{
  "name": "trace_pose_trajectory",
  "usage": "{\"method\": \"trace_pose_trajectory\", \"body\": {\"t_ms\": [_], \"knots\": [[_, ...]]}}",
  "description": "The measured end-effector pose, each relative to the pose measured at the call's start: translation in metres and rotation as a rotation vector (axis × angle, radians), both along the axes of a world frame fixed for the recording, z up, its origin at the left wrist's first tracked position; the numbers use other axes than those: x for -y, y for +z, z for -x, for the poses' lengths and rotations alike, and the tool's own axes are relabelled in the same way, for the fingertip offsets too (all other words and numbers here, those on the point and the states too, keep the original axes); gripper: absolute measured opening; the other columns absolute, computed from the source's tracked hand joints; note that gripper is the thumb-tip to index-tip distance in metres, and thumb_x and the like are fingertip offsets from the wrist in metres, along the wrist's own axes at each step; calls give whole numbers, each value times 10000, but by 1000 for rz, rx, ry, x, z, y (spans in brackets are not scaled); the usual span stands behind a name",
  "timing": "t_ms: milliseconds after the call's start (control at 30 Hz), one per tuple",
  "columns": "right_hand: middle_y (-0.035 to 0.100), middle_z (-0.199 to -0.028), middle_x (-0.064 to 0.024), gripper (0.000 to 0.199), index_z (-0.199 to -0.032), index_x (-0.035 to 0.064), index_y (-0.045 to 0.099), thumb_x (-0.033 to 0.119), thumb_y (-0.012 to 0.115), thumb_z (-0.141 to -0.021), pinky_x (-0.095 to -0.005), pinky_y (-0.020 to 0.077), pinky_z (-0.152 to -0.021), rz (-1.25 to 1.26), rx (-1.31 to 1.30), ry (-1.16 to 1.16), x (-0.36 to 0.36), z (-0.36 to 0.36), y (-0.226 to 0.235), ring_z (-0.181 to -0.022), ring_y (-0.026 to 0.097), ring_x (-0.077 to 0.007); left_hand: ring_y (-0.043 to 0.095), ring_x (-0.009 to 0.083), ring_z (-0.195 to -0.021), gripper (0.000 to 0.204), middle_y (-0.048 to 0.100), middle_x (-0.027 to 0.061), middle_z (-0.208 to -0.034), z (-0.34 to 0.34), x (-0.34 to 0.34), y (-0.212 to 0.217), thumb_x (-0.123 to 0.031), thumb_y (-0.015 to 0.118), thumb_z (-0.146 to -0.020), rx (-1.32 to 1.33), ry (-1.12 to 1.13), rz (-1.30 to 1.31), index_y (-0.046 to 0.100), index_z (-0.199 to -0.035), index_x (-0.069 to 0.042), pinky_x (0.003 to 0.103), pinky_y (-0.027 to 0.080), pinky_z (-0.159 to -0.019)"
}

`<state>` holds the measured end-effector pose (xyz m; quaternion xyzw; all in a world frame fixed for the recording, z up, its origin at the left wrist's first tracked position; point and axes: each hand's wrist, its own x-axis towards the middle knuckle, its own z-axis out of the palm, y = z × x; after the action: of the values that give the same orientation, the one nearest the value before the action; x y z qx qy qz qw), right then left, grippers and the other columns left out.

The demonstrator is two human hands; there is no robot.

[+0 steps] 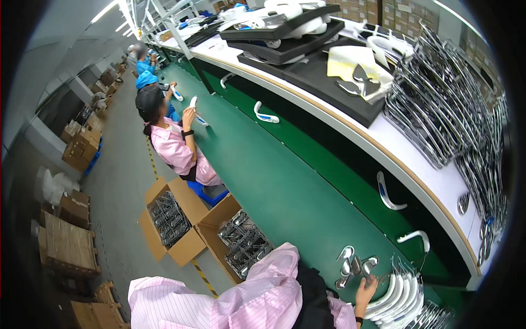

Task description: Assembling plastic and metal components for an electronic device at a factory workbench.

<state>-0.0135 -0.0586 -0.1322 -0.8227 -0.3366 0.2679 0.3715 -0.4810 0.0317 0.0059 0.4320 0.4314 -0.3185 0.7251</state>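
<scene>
Just right of the right hand's grip (366, 291), whose closure I cannot tell, the white curved handle-like pieces (399, 296) look light, stiff, slick, probably best held mid-curve.

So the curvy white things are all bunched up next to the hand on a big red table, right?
Not quite: the table is green, not red. The head view does show the curved white pieces bunched on it next to the hand.
</scene>
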Motion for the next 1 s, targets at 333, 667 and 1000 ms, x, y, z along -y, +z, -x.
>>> {"method": "trace_pose_trajectory", "body": {"t_ms": [333, 667, 1000], "knots": [[598, -1039, -168, 311, -1060, 67, 616, 301, 620, -856, -438, 488, -819, 84, 152, -9, -45, 26, 7, -971, 607, -366, 582, 248, -991, 441, 625, 126, -1075, -228, -166, -9, -274, 684, -837, 68, -504, 120, 581, -1186, -25, 394, 509, -845], [557, -1016, -164, 323, -1057, 38, 534, 236, 653, -830, -460, 490, -814, 255, 324, -226, -43, 22, -2, -984, 569, -370, 636, 181, -837, 295, 685, 74, -894, 12, -178, -17, -211, 675, -827, -25, -478, -128, 670, -1062, -33, 334, 521, -750], [610, -935, -87, 302, -992, 107, 578, 196, 716, -738, -432, 450, -784, 235, 439, -164, -53, 3, -19, -946, 559, -302, 596, 286, -1026, 464, 601, 156, -1127, -353, -308, -98, -126, 658, -836, 512, -366, -1410, 496, -1266, -62, 408, 506, -856]]}}
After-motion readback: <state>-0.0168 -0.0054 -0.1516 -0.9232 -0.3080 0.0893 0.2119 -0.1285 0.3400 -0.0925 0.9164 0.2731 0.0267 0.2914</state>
